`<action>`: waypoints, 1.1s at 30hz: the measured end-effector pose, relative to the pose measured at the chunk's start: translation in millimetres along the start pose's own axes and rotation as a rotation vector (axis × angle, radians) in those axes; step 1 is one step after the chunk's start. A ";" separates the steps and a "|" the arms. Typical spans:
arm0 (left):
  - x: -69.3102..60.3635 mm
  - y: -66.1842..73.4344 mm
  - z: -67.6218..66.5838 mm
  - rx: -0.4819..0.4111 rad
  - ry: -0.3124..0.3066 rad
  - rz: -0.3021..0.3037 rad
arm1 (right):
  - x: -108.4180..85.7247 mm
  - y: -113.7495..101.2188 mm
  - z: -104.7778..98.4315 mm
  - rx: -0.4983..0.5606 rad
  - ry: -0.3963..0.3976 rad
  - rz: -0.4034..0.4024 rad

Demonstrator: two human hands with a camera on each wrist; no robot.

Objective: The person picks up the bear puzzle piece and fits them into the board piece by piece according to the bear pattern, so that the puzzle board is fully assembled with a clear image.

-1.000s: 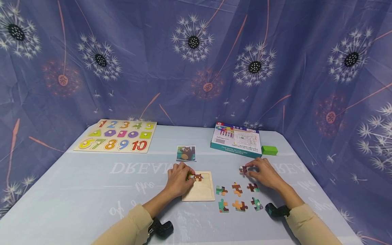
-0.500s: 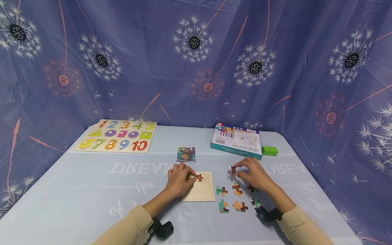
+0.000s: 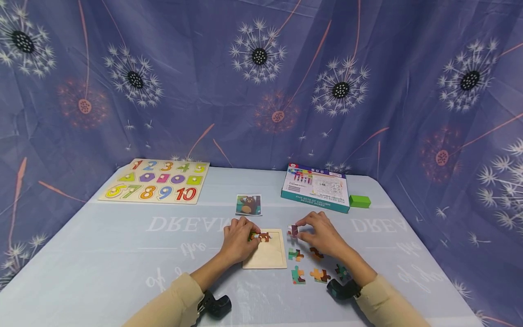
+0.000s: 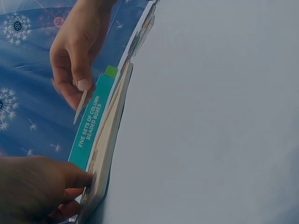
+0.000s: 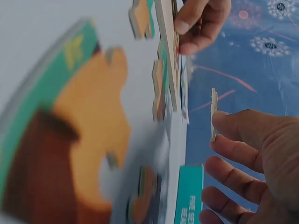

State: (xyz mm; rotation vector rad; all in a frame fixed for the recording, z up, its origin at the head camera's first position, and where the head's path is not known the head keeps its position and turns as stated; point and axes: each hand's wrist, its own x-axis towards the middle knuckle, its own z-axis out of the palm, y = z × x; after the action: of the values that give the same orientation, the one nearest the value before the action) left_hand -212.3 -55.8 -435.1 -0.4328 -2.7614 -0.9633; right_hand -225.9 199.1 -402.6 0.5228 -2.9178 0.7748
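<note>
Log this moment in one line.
left hand: at wooden tray; right hand: pinching raised puzzle piece; loose pieces: on table beside tray

The tray (image 3: 265, 260) looks matt wood, the backdrop (image 3: 196, 100) creased cloth.

The right hand (image 3: 320, 232) is carrying a puzzle piece (image 3: 293, 231) leftward over the desk (image 3: 122, 263), its forearm (image 3: 359, 268) following, and is nearing the wooden board's (image 3: 265, 259) right edge.
</note>
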 end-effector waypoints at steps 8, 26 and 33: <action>0.0 -0.3 0.6 0.009 0.004 -0.002 | 6.6 -15.2 10.6 0.000 -0.028 -0.019; -0.8 0.6 -0.3 0.000 0.007 -0.004 | 14.9 -27.2 23.8 -0.048 -0.068 -0.064; -0.9 1.2 -0.7 -0.002 0.008 -0.003 | 18.3 -27.7 28.3 -0.066 -0.071 -0.092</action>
State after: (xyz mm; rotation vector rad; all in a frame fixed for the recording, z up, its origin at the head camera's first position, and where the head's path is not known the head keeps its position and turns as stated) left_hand -211.0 -55.6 -434.2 -0.4251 -2.7553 -0.9662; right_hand -233.3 157.0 -411.3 0.6859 -2.9472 0.6597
